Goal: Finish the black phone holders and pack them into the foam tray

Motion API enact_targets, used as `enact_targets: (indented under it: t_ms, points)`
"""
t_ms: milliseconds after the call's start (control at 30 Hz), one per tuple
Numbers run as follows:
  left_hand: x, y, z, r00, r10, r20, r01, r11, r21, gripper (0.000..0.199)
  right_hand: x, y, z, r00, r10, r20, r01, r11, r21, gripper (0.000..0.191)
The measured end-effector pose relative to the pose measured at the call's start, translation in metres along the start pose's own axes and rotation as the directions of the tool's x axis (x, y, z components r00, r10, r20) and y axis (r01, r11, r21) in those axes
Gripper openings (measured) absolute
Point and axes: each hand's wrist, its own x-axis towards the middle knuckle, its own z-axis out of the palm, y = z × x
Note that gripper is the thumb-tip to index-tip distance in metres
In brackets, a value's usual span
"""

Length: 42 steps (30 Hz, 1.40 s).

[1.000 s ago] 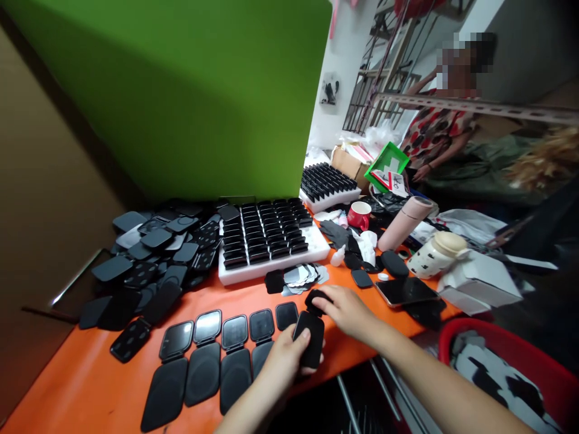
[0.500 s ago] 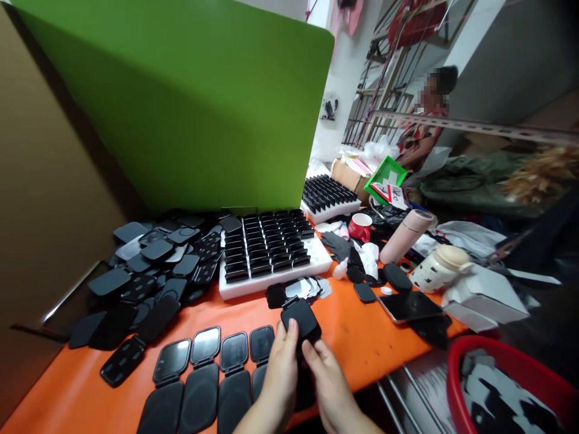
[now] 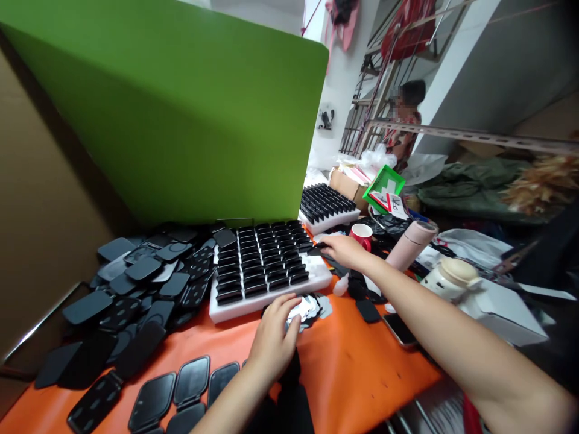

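My right hand (image 3: 342, 250) reaches to the right edge of a white foam tray (image 3: 271, 301) and pinches a flat black case (image 3: 316, 248) there. Only the case's edge shows past the fingers. Rows of similar black cases (image 3: 260, 265) stand on edge in the tray's slots. Lower down, my left hand (image 3: 274, 337) hovers over the orange table with its fingers apart and holds nothing. Beside its fingertips lies a small heap of silvery cut pieces (image 3: 306, 309). Unfolded black cases (image 3: 152, 400) lie in a row at the near edge, partly covered by my left arm.
A heap of loose black cases (image 3: 143, 269) fills the table's left side. A green board (image 3: 203, 120) rises behind the tray. To the right are a red mug (image 3: 365, 239), a pink bottle (image 3: 414, 242), a phone (image 3: 400, 330) and a cream jar (image 3: 447, 278). A person (image 3: 402, 120) is in the background.
My hands have separated from the folded black case they both held. My right hand has moved forward to the tray with a case; my left has opened. The view has shifted slightly.
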Motion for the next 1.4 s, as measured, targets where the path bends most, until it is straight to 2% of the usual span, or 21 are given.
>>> enact_targets:
  t_ms: [133,267,367,500,600,667,767,833,900,967,1000,1033,1100,1167,1200,1300,1400]
  points:
    - [0.024,-0.001,0.002,0.989,0.125,0.079,-0.14,0.963,0.23,0.039,0.043,0.008,0.015,0.992,-0.075,0.102,0.085,0.992,-0.09,0.019]
    - [0.049,-0.003,0.013,0.968,0.183,0.171,-0.238,0.888,0.393,0.05,0.064,0.016,0.031,0.964,-0.146,0.221,0.173,0.979,-0.108,0.015]
    - [0.074,-0.005,0.022,0.961,0.196,0.194,-0.267,0.837,0.478,0.056,0.07,0.018,0.042,0.943,-0.188,0.274,0.217,0.973,-0.079,0.015]
    - [0.105,-0.009,0.03,0.968,0.183,0.172,-0.249,0.794,0.554,0.058,0.068,0.019,0.056,0.935,-0.204,0.29,0.223,0.974,-0.036,0.018]
    - [0.108,-0.008,0.029,0.972,0.173,0.159,-0.234,0.775,0.587,0.054,0.061,0.019,0.064,0.943,-0.178,0.28,0.192,0.981,-0.023,0.016]
    - [0.094,-0.003,0.027,0.97,0.174,0.168,-0.24,0.765,0.598,0.049,0.058,0.018,0.068,0.952,-0.156,0.262,0.166,0.986,-0.016,0.015]
    - [0.05,0.003,0.022,0.95,0.193,0.246,-0.307,0.729,0.612,0.041,0.056,0.015,0.068,0.968,-0.116,0.222,0.118,0.993,0.007,0.014]
    - [0.01,0.001,0.019,0.913,0.222,0.342,-0.397,0.682,0.614,0.043,0.053,0.013,0.063,0.979,-0.091,0.18,0.087,0.996,0.031,0.019]
    - [-0.03,-0.01,0.016,0.852,0.287,0.438,-0.514,0.623,0.59,0.045,0.043,0.01,0.054,0.992,-0.057,0.109,0.051,0.997,0.052,0.029]
    - [-0.066,-0.025,0.014,0.801,0.359,0.479,-0.595,0.561,0.576,0.044,0.02,0.002,0.048,1.0,-0.002,0.019,0.001,0.998,0.071,0.032]
    - [-0.082,-0.032,0.014,0.798,0.376,0.471,-0.602,0.543,0.586,0.044,0.003,-0.005,0.048,0.999,0.027,-0.019,-0.025,0.996,0.083,0.031]
    - [-0.096,-0.037,0.014,0.813,0.372,0.447,-0.582,0.542,0.607,0.044,-0.017,-0.014,0.051,0.998,0.047,-0.039,-0.043,0.994,0.1,0.03]
    - [-0.121,-0.043,0.016,0.887,0.276,0.37,-0.46,0.582,0.671,0.048,-0.062,-0.038,0.063,0.999,0.039,-0.008,-0.037,0.988,0.151,0.031]
    - [-0.137,-0.042,0.018,0.959,0.091,0.268,-0.265,0.624,0.735,0.055,-0.104,-0.066,0.082,0.994,-0.058,0.092,0.035,0.97,0.242,0.024]
    - [-0.143,-0.039,0.019,0.976,-0.004,0.22,-0.168,0.632,0.757,0.058,-0.12,-0.08,0.092,0.986,-0.105,0.133,0.057,0.946,0.32,0.023]
    - [-0.148,-0.032,0.023,0.97,-0.196,0.144,0.013,0.632,0.775,0.066,-0.142,-0.113,0.116,0.97,-0.131,0.203,0.042,0.919,0.393,0.028]
    - [-0.144,-0.028,0.023,0.945,-0.289,0.151,0.076,0.646,0.759,0.073,-0.131,-0.13,0.125,0.955,-0.069,0.29,-0.032,0.943,0.332,0.037]
